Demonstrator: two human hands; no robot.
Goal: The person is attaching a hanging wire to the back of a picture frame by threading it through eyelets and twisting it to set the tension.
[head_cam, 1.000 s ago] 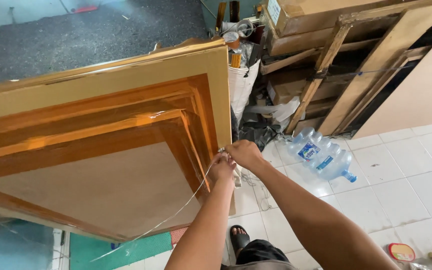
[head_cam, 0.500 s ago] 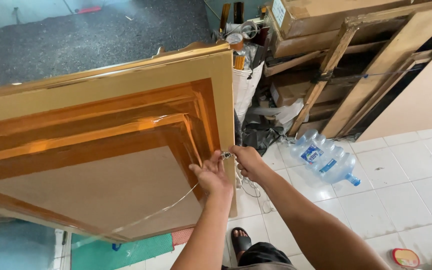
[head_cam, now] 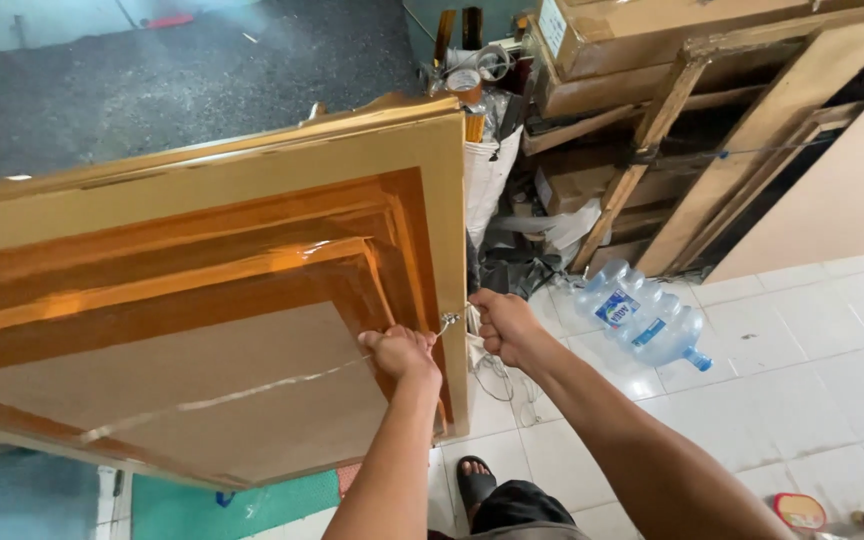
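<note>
Big flat cardboard-wrapped panel (head_cam: 202,300) standing on edge, already banded with rings of brown packing tape (head_cam: 252,230), so taping mostly done by the look of it. Left hand (head_cam: 402,352) fisted against the panel face, fingers pressed together around a thin clear strap (head_cam: 222,398) running slack across the bare middle. Right hand (head_cam: 502,325) just past the panel's edge, fingers curled shut on the strap's near end and a small metal piece (head_cam: 448,321). Strapping only getting started, probably: not cinched yet. Water jugs (head_cam: 642,320) lying on the tiled floor (head_cam: 802,380) nearby.
</note>
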